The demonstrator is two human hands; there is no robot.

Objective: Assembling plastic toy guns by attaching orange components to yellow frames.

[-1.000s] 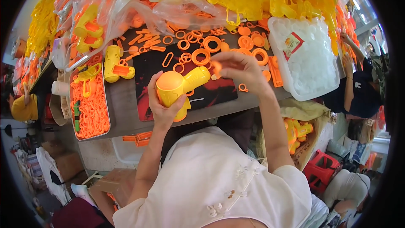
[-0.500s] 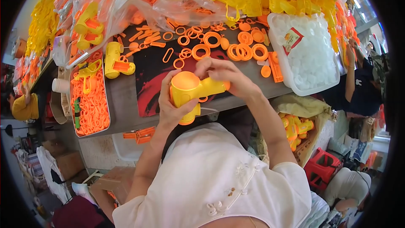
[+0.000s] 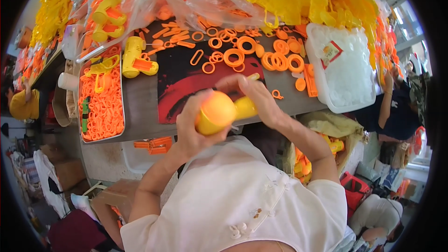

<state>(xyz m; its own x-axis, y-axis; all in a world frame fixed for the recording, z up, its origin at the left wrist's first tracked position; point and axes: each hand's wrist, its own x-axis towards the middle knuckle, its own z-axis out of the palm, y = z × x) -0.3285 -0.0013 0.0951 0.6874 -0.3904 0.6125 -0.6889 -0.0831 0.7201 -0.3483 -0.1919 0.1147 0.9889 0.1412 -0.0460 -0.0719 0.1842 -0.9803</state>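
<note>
A yellow toy shaped like a hair dryer (image 3: 211, 122) is in my left hand (image 3: 189, 128), whose fingers wrap around its wide barrel. The round orange end of the barrel faces up. Its yellow handle (image 3: 246, 107) points right and runs under my right hand (image 3: 261, 100). The right fingers are bent and partly blurred. A short pale yellow piece (image 3: 253, 77) sticks out past them; whether they grip it is not clear. Below the hands lies a black and red mat (image 3: 170, 107). A small orange ring clip (image 3: 277, 94) rests on the table right of the hand.
Orange rings (image 3: 233, 58) and strips lie beyond the mat. A white tub (image 3: 345, 72) of translucent pieces stands right. A tray (image 3: 122, 128) of orange clips and another yellow toy (image 3: 135, 58) are left. Yellow parts (image 3: 308, 0) pile up behind. People work at both sides.
The toy has come closer to my body and tilted, with its orange end turned further up. My right hand has shifted and now shows a pale yellow piece beyond its fingers.
</note>
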